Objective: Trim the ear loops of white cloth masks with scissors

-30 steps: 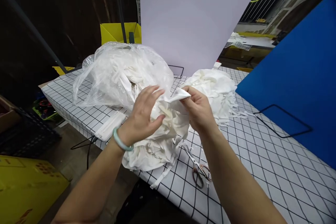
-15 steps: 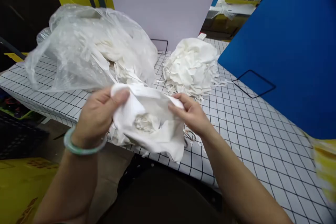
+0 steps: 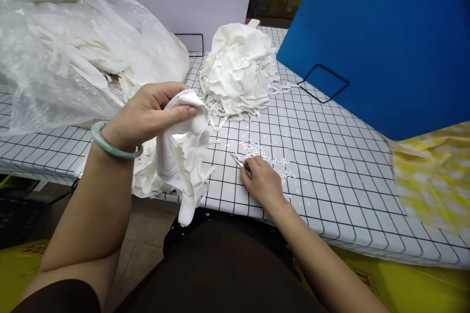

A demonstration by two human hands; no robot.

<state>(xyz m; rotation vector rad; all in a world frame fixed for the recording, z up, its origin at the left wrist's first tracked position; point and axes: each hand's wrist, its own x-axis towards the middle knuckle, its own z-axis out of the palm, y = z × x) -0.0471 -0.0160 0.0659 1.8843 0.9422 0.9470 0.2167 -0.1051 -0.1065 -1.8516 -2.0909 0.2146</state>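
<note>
Gridded white cloth covers the table (image 3: pixel 330 176), with a blue board (image 3: pixel 374 39) at the far right. We note the left hand (image 3: pixel 147 115) clenched on a white fabric piece (image 3: pixel 183 151), held above the near table edge. The right hand (image 3: pixel 262 183) rests on the scissors (image 3: pixel 238 160); we cannot tell whether it has closed on them. In our judgement, clean work requires a firm hold on the handles and taut fabric. No legible writing or brand is found.

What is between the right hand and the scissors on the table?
Nothing. The right hand already lies on the scissors; only the blade tips show past the fingers. The left hand holds a white cloth off to the side.
</note>
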